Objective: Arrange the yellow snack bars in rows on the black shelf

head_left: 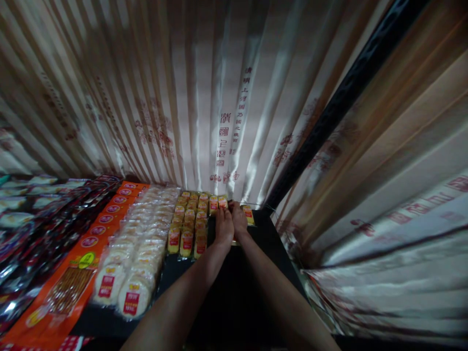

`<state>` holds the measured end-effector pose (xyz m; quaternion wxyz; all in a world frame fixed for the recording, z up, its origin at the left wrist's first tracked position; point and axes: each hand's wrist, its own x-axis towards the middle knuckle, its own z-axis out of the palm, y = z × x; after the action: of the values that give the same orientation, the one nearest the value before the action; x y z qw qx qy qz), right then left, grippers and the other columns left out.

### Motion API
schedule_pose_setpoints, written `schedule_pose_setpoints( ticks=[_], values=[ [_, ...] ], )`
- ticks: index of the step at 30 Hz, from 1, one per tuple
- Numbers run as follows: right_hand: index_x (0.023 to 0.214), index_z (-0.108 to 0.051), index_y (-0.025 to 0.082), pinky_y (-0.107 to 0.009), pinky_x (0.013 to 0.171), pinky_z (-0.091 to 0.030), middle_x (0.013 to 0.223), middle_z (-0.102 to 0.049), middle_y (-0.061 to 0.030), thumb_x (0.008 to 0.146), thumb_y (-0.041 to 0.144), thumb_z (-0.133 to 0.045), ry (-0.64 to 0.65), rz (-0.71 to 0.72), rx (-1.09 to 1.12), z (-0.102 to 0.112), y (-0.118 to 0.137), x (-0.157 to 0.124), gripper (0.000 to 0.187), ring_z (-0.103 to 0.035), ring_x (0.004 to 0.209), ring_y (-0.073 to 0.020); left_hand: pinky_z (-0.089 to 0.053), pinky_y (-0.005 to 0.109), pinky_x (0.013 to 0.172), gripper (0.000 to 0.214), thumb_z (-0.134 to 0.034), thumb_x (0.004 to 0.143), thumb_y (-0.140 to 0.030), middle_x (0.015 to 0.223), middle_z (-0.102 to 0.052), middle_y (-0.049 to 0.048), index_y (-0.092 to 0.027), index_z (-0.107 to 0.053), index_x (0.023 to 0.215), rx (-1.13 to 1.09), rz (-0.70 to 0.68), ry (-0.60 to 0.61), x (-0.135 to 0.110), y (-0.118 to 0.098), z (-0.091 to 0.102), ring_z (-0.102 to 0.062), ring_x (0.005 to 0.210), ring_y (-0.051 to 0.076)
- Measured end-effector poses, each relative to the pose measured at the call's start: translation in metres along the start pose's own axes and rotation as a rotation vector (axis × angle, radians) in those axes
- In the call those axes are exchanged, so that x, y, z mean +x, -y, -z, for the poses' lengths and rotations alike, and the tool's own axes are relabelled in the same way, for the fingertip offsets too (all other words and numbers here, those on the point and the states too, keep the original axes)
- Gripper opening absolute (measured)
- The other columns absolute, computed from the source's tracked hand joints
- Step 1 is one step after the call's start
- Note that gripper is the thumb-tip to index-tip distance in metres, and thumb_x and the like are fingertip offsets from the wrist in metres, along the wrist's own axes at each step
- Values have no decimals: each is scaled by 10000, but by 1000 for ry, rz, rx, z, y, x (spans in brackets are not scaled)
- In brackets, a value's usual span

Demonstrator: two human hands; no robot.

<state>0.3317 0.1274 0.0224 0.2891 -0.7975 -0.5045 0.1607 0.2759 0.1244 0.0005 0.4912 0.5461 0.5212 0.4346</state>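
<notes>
Both my arms reach forward over a dark shelf [234,302]. My left hand [224,227] and my right hand [239,220] lie side by side at the back of the shelf, fingers pressed down on small yellow snack packets [248,214] with red labels. Whether the fingers grip a packet or only rest on it I cannot tell. Just left of my hands stand rows of the same yellow packets [188,226].
Further left lie round white cakes in clear packs [137,253], orange packs [84,258] and dark packs [32,229]. A striped satin curtain with red characters [226,126] hangs behind and to the right. A black post [329,122] slants up at the right.
</notes>
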Motion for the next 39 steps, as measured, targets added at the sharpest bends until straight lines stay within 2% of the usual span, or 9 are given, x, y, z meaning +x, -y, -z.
schedule_pose_setpoints(
  ticks=[4, 10, 16, 20, 24, 27, 31, 33, 39],
  values=[
    [959, -515, 181, -227, 651, -420, 841, -659, -50, 831, 208, -475, -19, 34, 10, -2, -1, 0, 136, -608, 767, -153, -210, 279, 1094, 416, -341, 878, -340, 1386, -404, 73, -176, -455, 1242, -4, 133, -23, -5, -4, 8, -308, 1309, 165],
    [929, -535, 167, -221, 634, -405, 839, -651, -55, 826, 192, -484, -46, 45, 31, -5, -3, 0, 118, -600, 750, -148, -221, 279, 1093, 423, -333, 876, -324, 1374, -422, 73, -165, -461, 1246, 2, 182, -16, -6, -10, 10, -318, 1304, 168],
    [976, -548, 165, -227, 637, -394, 828, -649, -59, 846, 205, -462, 11, 64, -98, -1, 2, -4, 161, -593, 749, -151, -245, 270, 1082, 422, -333, 878, -319, 1376, -419, 69, -170, -457, 1253, 6, 135, -6, -9, -9, 14, -344, 1290, 160],
    [1042, -561, 148, -244, 741, -405, 960, -636, -101, 849, 177, -439, -23, 109, -176, 5, 6, -9, 229, -572, 896, -166, -254, 280, 1077, 418, -326, 879, -304, 1359, -440, 85, -153, -462, 1245, 76, 120, -3, -11, -13, 18, -344, 1290, 163],
    [1088, -565, 136, -268, 856, -394, 1048, -620, -110, 835, 145, -430, -64, 223, -160, 15, -1, -20, 287, -539, 1008, -179, -257, 312, 1083, 392, -352, 856, -242, 1332, -474, 71, -164, -492, 1214, 226, 57, 5, -20, -26, 22, -348, 1286, 167],
    [1041, -601, 143, -259, 864, -401, 1045, -631, -97, 830, 130, -420, -52, 277, -132, 26, -12, -37, 278, -553, 998, -172, -246, 299, 1091, 398, -371, 812, -160, 1325, -478, 83, -143, -527, 1178, 429, -40, 88, -36, -35, 26, -350, 1283, 165],
    [1069, -595, 152, -276, 839, -425, 1069, -624, -103, 840, 160, -405, -67, 217, -194, 41, -30, -66, 297, -562, 1001, -194, -185, 327, 1118, 458, -397, 768, -122, 1322, -465, 153, -61, -497, 1211, 752, -251, 282, -63, -37, 33, -283, 1319, 205],
    [1089, -584, 150, -296, 827, -435, 1086, -614, -115, 834, 181, -422, -64, 173, -233, 46, -38, -79, 304, -573, 985, -212, -190, 360, 1113, 499, -405, 755, -106, 1329, -451, 171, -37, -455, 1246, 886, -278, 333, -73, -33, 35, -265, 1326, 235],
    [1115, -556, 120, -302, 828, -449, 1017, -635, -126, 817, 189, -441, 35, 157, -118, 40, -54, -93, 328, -608, 932, -209, -355, 369, 973, 395, -356, 802, -85, 1168, -568, 145, -108, -514, 1164, 1098, -292, 267, -86, -25, 39, -471, 1144, 242]
  ],
)
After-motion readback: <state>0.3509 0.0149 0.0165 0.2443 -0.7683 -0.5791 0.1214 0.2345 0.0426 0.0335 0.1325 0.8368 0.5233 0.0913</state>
